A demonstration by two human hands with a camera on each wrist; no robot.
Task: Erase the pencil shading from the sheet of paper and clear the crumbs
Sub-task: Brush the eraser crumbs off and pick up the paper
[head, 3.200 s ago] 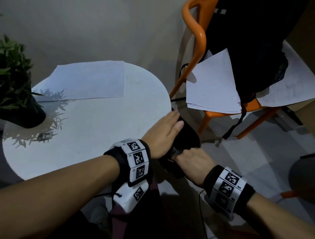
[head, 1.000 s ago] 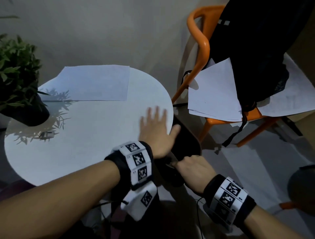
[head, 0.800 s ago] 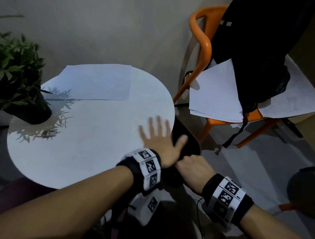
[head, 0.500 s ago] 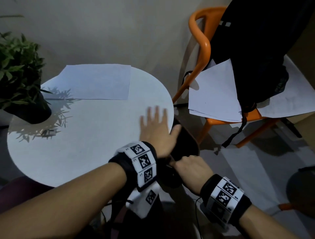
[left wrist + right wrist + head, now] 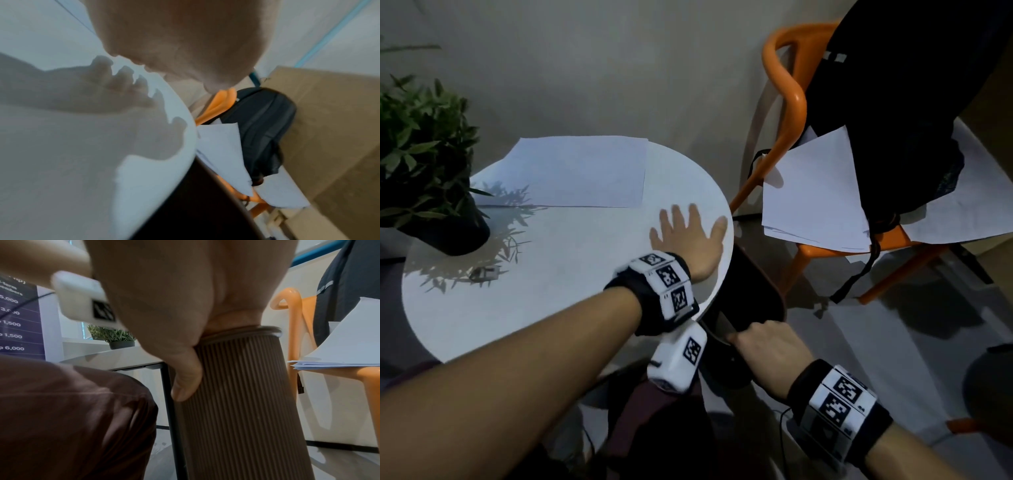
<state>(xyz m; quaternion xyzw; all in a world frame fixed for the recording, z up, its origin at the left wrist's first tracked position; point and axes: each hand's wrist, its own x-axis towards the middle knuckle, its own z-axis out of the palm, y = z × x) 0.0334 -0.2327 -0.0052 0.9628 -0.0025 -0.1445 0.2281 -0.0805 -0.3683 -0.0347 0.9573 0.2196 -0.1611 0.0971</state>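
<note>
A white sheet of paper (image 5: 578, 171) lies at the far side of the round white table (image 5: 534, 274). My left hand (image 5: 690, 236) lies flat on the table near its right edge, fingers spread and straight; the left wrist view shows its shadow on the tabletop (image 5: 61, 146). My right hand (image 5: 767, 346) grips the rim of a brown ribbed bin (image 5: 242, 394) held just below the table's right edge, thumb down its outer wall. The bin's dark opening (image 5: 750, 291) sits under the edge. No crumbs are discernible.
A potted plant (image 5: 424, 171) stands at the table's left. An orange chair (image 5: 794, 113) to the right carries a stack of papers (image 5: 815, 192) and a black backpack (image 5: 900, 102). My knee in dark red fabric (image 5: 68, 415) is below the table.
My left hand has swept back and forth over the table's right edge above the bin and now lies flat farther onto the table. My right hand has kept its hold on the bin's rim.
</note>
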